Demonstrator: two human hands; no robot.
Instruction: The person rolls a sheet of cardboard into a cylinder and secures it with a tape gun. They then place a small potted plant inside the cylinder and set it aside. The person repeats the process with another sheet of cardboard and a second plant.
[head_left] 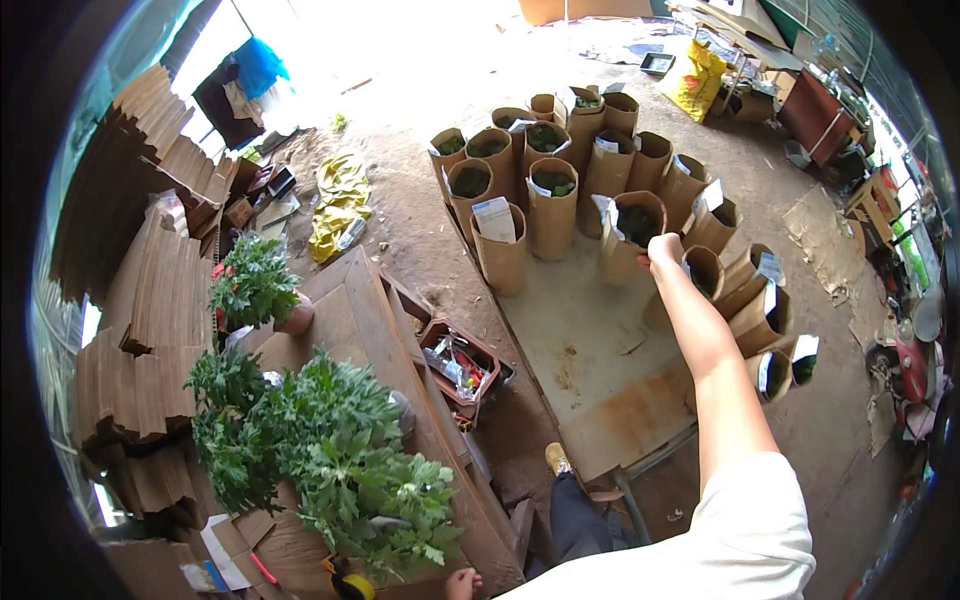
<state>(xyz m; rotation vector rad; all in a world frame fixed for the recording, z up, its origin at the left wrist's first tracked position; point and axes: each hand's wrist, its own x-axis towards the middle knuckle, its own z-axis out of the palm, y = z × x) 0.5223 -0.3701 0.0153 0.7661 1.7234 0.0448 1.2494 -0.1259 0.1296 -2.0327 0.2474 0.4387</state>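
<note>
With my right arm stretched out, my right hand [662, 252] is closed on the rim of a brown cardboard sleeve [622, 262]. Green leaves show inside that sleeve, and a white paper slip sticks up at its edge. It stands among several similar cardboard sleeves [552, 222] on a pale board, many with leaves inside and white labels. My left hand [463, 583] is at the bottom edge, beside the wooden table [350, 300]; it is partly cut off and its grip is unclear. Leafy potted plants [370, 470] crowd the table to its left.
Stacks of flat cardboard [165, 290] rise along the left side. A reddish-brown bin of tools [460, 370] sits between table and pale board [590, 340]. On the tabletop lie a tape dispenser [350, 582] and a red-handled tool [264, 568]. Clutter and a yellow sack [694, 80] line the right.
</note>
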